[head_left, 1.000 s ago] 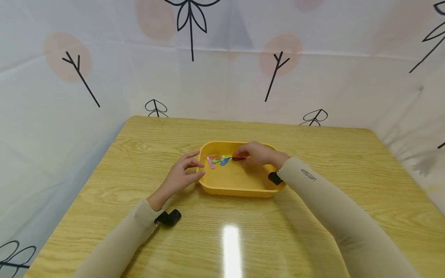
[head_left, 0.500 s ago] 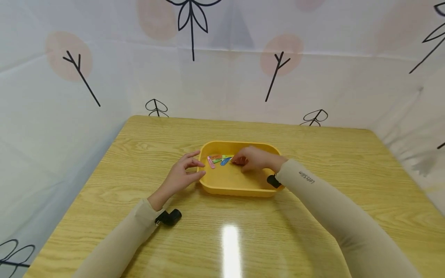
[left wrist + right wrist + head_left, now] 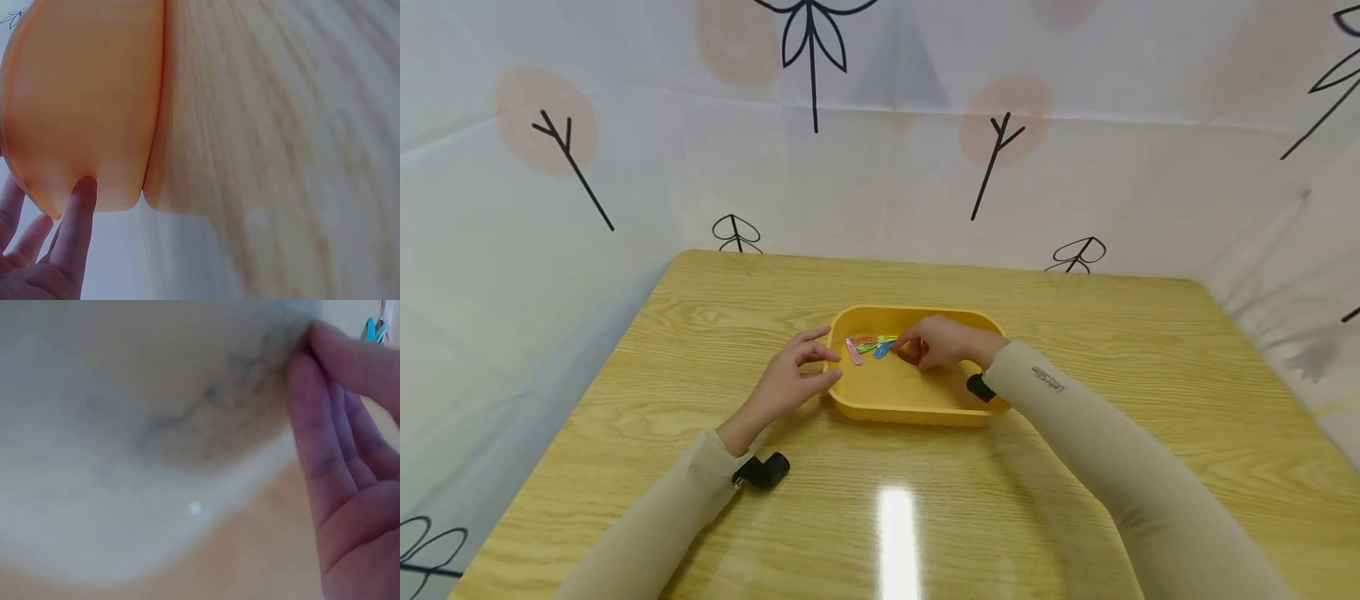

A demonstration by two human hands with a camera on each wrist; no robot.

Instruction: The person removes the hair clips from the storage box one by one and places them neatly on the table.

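A yellow plastic tray (image 3: 917, 414) stands on the wooden table. Toward its left end lie several small snap hair clips, among them a pink hair clip (image 3: 853, 352) and a blue hair clip (image 3: 883, 349), with green and orange ones overlapping. My right hand (image 3: 943, 342) reaches inside, thumb and fingertips pinched together beside the blue clip. A dark red hair clip is in that pinch, mostly hidden by the fingers. My left hand (image 3: 793, 371) rests against the tray's left end, fingers loosely spread, with a fingertip (image 3: 84, 187) touching the outer wall in the left wrist view.
Light wood tabletop (image 3: 760, 533) surrounds the tray. A white cloth (image 3: 880, 183) printed with twigs and leaves hangs behind the table and along its sides. Black wrist cameras (image 3: 763, 472) sit at both cuffs.
My right hand has moved slightly left and toward me inside the tray, and the red hair clip that showed at its fingertips is now mostly covered. My left hand stays in place.
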